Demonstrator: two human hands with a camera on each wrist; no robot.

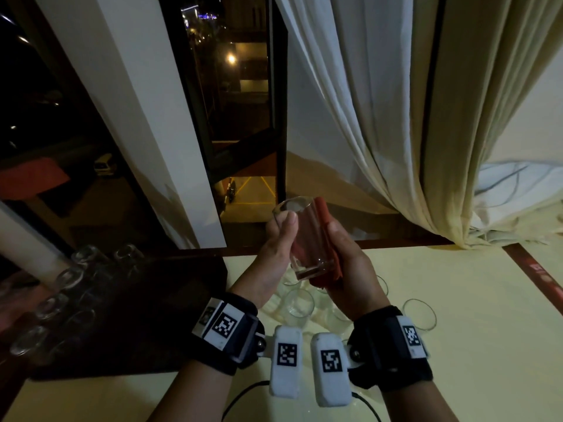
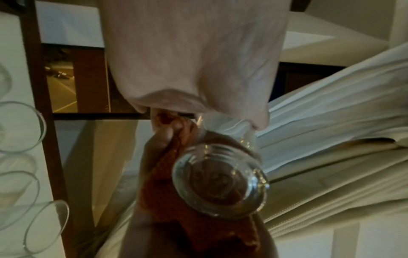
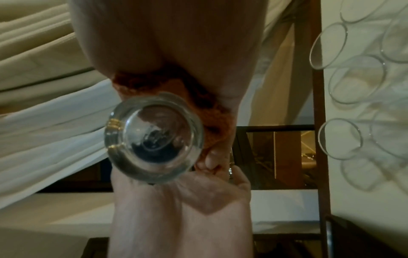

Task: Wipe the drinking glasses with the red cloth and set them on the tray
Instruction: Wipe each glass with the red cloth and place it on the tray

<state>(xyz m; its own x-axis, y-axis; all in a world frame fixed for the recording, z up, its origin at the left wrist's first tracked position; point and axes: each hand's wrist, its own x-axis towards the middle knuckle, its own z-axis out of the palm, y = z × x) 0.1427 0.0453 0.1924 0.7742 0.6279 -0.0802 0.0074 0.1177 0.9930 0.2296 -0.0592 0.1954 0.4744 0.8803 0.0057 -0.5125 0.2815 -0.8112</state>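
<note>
A clear drinking glass (image 1: 304,239) is held tilted above the table, its thick base toward me. My left hand (image 1: 281,233) grips its left side, thumb lying across the wall. My right hand (image 1: 341,248) holds the red cloth (image 1: 323,213) wrapped against the glass's right side. In the left wrist view the glass base (image 2: 220,185) sits against the red cloth (image 2: 163,195). The right wrist view shows the base (image 3: 154,137) with the cloth (image 3: 198,99) behind it. The dark tray (image 1: 152,315) lies at the left, carrying several glasses (image 1: 76,275).
Several more glasses (image 1: 298,304) stand on the pale yellow tablecloth (image 1: 457,300) under my hands, one further right (image 1: 419,313). Cream curtains (image 1: 411,132) hang behind the table's far edge. A dark window opens beyond.
</note>
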